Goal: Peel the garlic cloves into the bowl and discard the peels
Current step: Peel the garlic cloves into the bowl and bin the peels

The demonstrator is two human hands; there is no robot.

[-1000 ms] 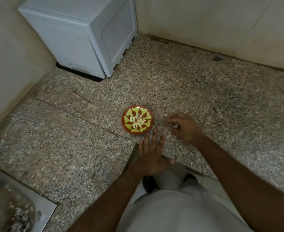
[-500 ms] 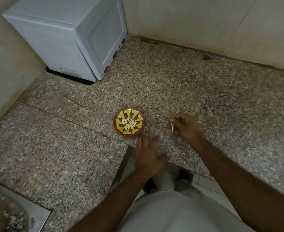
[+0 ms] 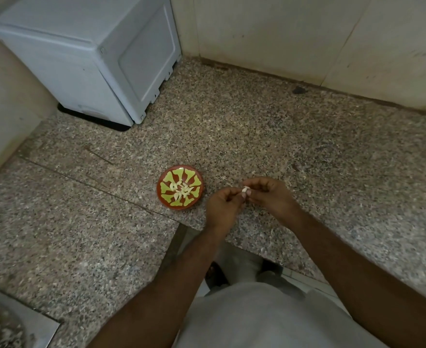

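- A pale grey garment filled the nearest part of the view, smooth and unpatterned, with two bare forearms reaching forward from beside it.
- Just beyond the desk's front edge, the left hand had its fingers curled, the grip narrow, thumb and fingertips pinching a garlic clove.
- The right hand met it from the other side, fingers likewise curled in a tight grip on the same clove, so that both hands held it between them above the desk.
- The clove looked small, off-white and rounded; whether skin remained on it could not be told.
- The desk was polished speckled stone, a grey-brown granite flecked with dark and light grains, with a straight seam running across its left part.
- Just beside the left hand, to its left, a small round bowl stood on the desk: reddish-brown rim, glossy, with yellow-green flared shapes radiating from the centre.
- In the middle of the bowl lay several pale, slim, pointed garlic cloves, clustered together.
- Well apart, at the far left corner, a boxy white appliance with a recessed side panel stood against the plain, cream wall.
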